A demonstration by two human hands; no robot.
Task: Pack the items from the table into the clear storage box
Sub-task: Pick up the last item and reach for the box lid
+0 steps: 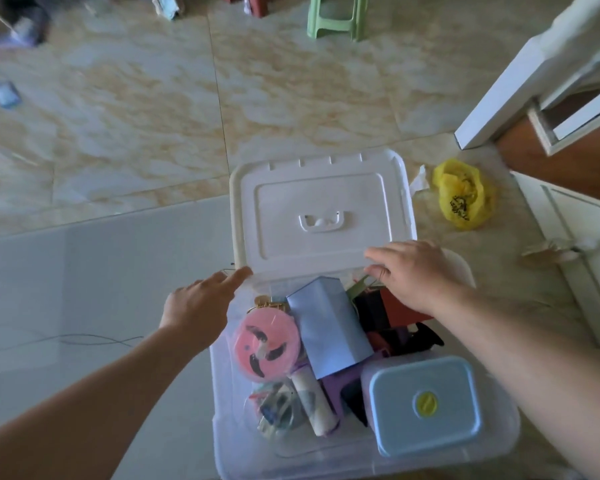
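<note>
- Down at the bottom of the view, the clear storage box (pixel 243 455) sits on the floor beside a pale table (pixel 84 271), open at the top and packed full.
- Left hand (pixel 196 301) stretches forward from the lower left, arm straight, forefinger extended; its tip meets the near left corner of the white lid (pixel 321 209). Fingers loose, gripping nothing.
- Right hand (pixel 414 275) comes in from the lower right, palm down, fingers spread and fairly straight, resting on the lid's near right edge. Whether the thumb hooks under the edge, I cannot tell.
- That lid lies beyond the box's far rim, long axis running left to right, handle recess facing up, near edge over the box's far end.
- Inside: a pale blue box (pixel 328 327) stands tilted in the middle, long axis running from far-left to near-right.
- Just left of it, a round pink case (pixel 265 344) lies flat.
- Near right corner: a blue-lidded container (pixel 426 405), yellow spot on top, lid up.
- A rolled tube (pixel 314 403) lies below the pink case, pointing toward the near side.
- Off to the right on the floor, a yellow bag (pixel 463 195); a green stool (pixel 336 15) stands far back.
</note>
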